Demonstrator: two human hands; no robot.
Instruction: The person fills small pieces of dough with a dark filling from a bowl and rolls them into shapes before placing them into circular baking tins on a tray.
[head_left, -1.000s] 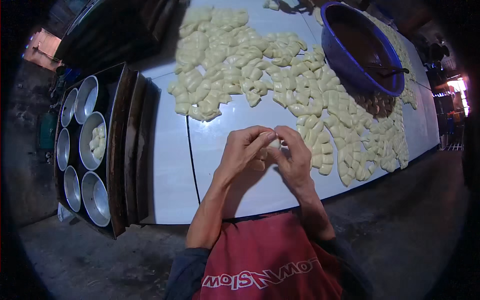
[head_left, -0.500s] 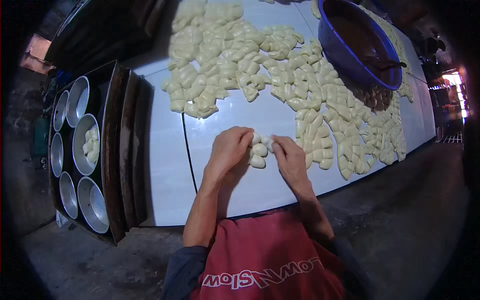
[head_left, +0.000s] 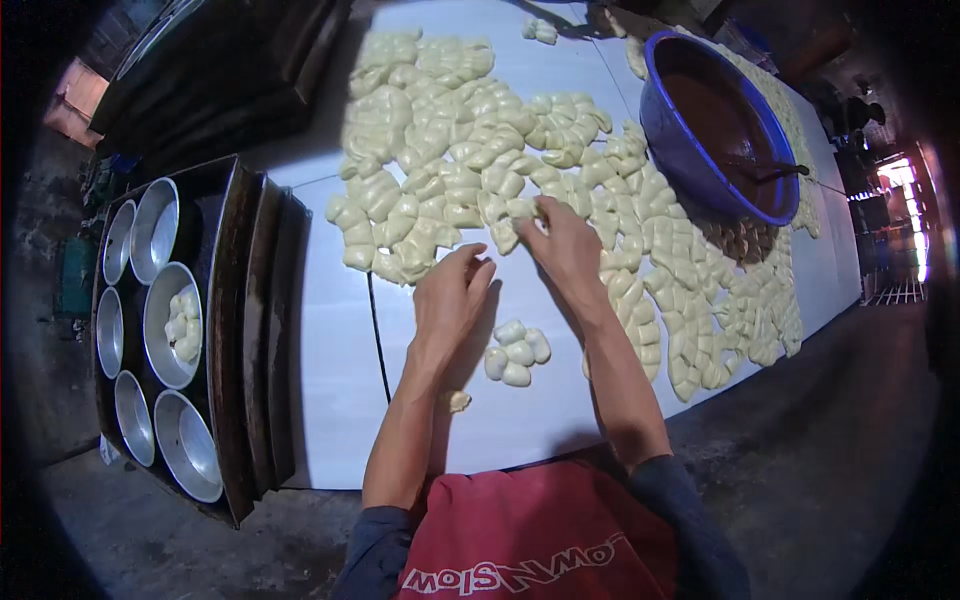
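The small cluster of pale dough pieces lies on the bench in front of me, its rounded lumps touching one another, between my forearms and free of both hands. Beyond it spreads the big sheet of dough, scored or pressed into many joined, glossy segments. My right hand reaches to the near edge of that sheet, thumb and fingertips at a segment; whether they have closed on it I cannot tell. My left hand is loosely curled over the bench, thumb apart from the fingers, with nothing seen in it, just short of the sheet. A little scrap of dough sits beside my left forearm. Further off to the right, a blue basin holds brown liquid, with a dark handle leaning over its rim. To my left, a dark tray carries six round metal tins; one tin has pale dough pieces inside. My red apron shows below the bench.
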